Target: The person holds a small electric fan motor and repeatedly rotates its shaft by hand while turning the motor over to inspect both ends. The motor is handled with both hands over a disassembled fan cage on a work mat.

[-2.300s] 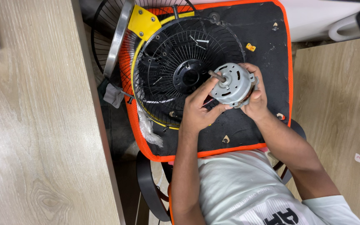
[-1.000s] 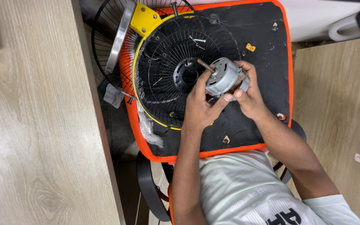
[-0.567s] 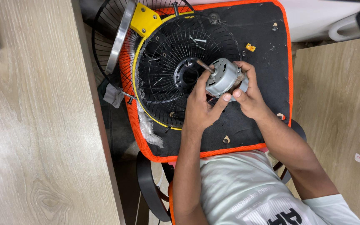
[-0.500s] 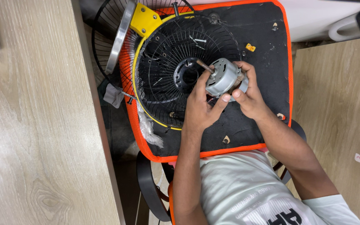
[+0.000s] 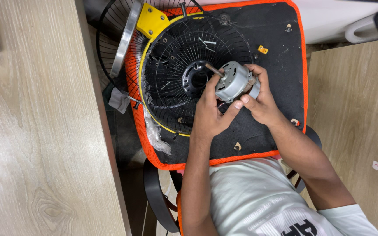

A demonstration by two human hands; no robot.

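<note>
Motor (image 5: 232,81), a grey metal can with a thin shaft, sits held in both hands just right of the hub (image 5: 196,79) of the black wire fan guard (image 5: 176,87), its shaft tip angled toward the hub's central hole. Left hand (image 5: 213,114) cups it from below, thumb lying up along the casing, a narrow grip closed on the metal. Right hand (image 5: 261,98) wraps it from the side away from the hub, fingers curled over the top, also closed on the body.

The guard lies on a black, orange-edged pad (image 5: 276,52) across the person's lap, not on the tabletop (image 5: 36,131) left of the guard. That footing looks soft, so a push on the shaft could tip or slide the guard away from the motor. The shaft meets the hub at a slant; forced in like that, it may jam against the rim of the hole or scrape it. Thin wires (image 5: 221,105) show under the casing by the left thumb and could get pinched between motor and guard. Small screws (image 5: 207,42) lie loose on the wire ribs above the hub, and a jolt could shake them through the gaps. A yellow bracket (image 5: 152,21) sits at the guard's upper left rim.
</note>
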